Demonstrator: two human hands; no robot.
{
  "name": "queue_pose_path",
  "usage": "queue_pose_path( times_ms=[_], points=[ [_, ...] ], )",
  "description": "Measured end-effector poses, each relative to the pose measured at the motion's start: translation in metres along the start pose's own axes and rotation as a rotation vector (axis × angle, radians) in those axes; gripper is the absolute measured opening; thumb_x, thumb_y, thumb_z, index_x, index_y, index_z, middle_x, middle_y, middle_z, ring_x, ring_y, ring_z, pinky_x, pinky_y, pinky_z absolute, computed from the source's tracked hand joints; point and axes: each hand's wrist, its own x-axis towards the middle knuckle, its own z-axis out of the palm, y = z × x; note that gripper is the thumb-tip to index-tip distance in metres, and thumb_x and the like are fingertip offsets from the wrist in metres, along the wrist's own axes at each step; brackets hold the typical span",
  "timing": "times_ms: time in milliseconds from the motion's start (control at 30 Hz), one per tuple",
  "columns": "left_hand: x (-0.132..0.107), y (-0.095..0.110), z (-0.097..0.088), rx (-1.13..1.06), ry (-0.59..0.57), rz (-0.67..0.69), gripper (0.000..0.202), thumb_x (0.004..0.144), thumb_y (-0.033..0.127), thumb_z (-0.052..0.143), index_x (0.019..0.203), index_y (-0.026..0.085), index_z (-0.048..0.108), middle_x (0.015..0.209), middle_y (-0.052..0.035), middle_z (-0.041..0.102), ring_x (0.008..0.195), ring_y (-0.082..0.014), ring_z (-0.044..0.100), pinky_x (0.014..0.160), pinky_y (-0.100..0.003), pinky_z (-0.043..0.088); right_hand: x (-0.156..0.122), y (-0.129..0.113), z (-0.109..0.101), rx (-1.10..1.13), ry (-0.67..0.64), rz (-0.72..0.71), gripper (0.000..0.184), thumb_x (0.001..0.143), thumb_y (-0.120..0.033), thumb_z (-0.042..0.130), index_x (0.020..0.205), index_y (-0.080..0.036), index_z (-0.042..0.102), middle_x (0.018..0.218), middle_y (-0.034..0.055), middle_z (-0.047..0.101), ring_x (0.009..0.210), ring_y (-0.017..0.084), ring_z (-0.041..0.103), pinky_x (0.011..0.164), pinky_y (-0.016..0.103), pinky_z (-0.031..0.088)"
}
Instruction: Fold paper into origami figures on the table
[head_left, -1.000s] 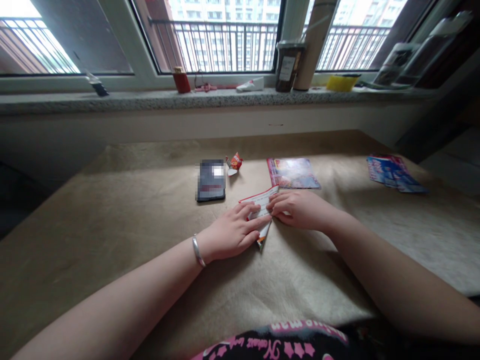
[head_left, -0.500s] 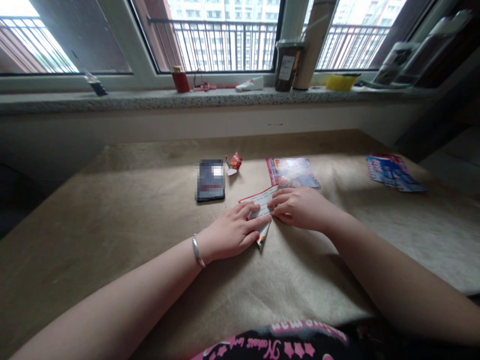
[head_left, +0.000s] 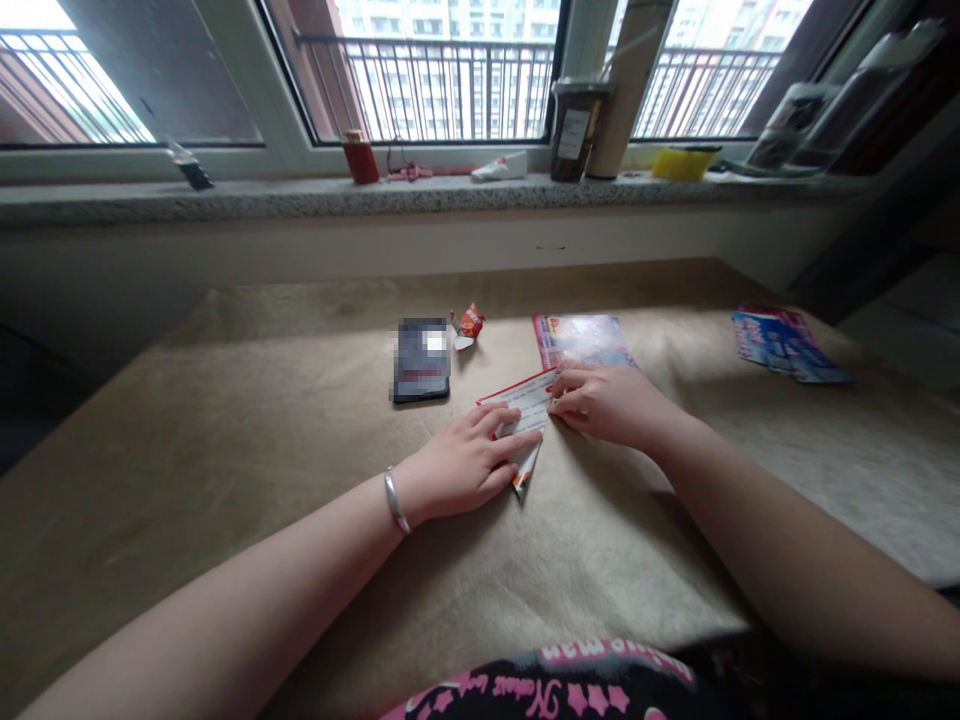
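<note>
A folded paper, white with printed lines and a red edge, lies on the table with one point toward me. My left hand rests flat on its left part, fingers spread across it. At the upper right corner, my right hand has its thumb and fingers closed together on the paper's edge; the fingertips partly hide that corner. Just beyond the right hand is a colourful printed sheet, its near edge partly covered by the hand.
A dark phone with a blurred screen lies left of the paper, beside a small red folded paper piece. Several blue and pink printed sheets lie at the right. A stone windowsill behind the table bears jars and small items.
My right hand has slid a little away from me along the paper's right edge, up to the corner, with its fingers drawn closer together. My left hand has stayed still.
</note>
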Motion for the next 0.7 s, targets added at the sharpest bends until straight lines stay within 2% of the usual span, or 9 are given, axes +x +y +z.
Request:
queue_pose_path(
  times_ms=[233,433,533,700],
  points=[
    [-0.0004,0.0008,-0.0002,-0.011,0.014,-0.001,0.043,0.093,0.035,0.04,0.135,0.028,0.041,0.136,-0.0082,0.039,0.128,-0.0243,0.035,0.109,-0.042,0.028,0.0003,-0.0012,-0.0043,-0.081,-0.078,0.093,0.025,0.087,-0.025,0.048,0.086,-0.028,0.073,0.09,0.0003,0.069,0.079,0.014,0.061,0.058,0.024,0.033],
    [-0.0013,0.0014,-0.0015,-0.016,0.014,-0.002,0.042,0.093,0.033,0.04,0.135,0.028,0.042,0.136,-0.0082,0.04,0.127,-0.0241,0.035,0.11,-0.042,0.028,0.0014,-0.0032,-0.0043,-0.158,-0.117,0.196,0.029,0.09,-0.029,0.042,0.092,-0.03,0.072,0.097,0.0003,0.07,0.078,0.016,0.062,0.056,0.026,0.032],
    [-0.0016,0.0011,-0.0012,-0.021,0.007,-0.007,0.042,0.093,0.034,0.04,0.135,0.028,0.041,0.136,-0.0079,0.04,0.128,-0.0238,0.035,0.11,-0.041,0.028,0.0017,-0.0035,-0.0017,-0.214,-0.104,0.267,0.033,0.092,-0.031,0.039,0.097,-0.032,0.071,0.106,0.0003,0.068,0.078,0.018,0.063,0.057,0.027,0.034],
    [-0.0016,0.0008,-0.0013,-0.034,0.012,-0.008,0.042,0.093,0.033,0.039,0.135,0.027,0.042,0.136,-0.0076,0.04,0.127,-0.0238,0.035,0.11,-0.041,0.027,0.0022,-0.0024,0.0017,-0.226,-0.069,0.3,0.032,0.092,-0.033,0.038,0.1,-0.033,0.069,0.114,-0.003,0.066,0.08,0.018,0.064,0.056,0.028,0.034]
  ],
)
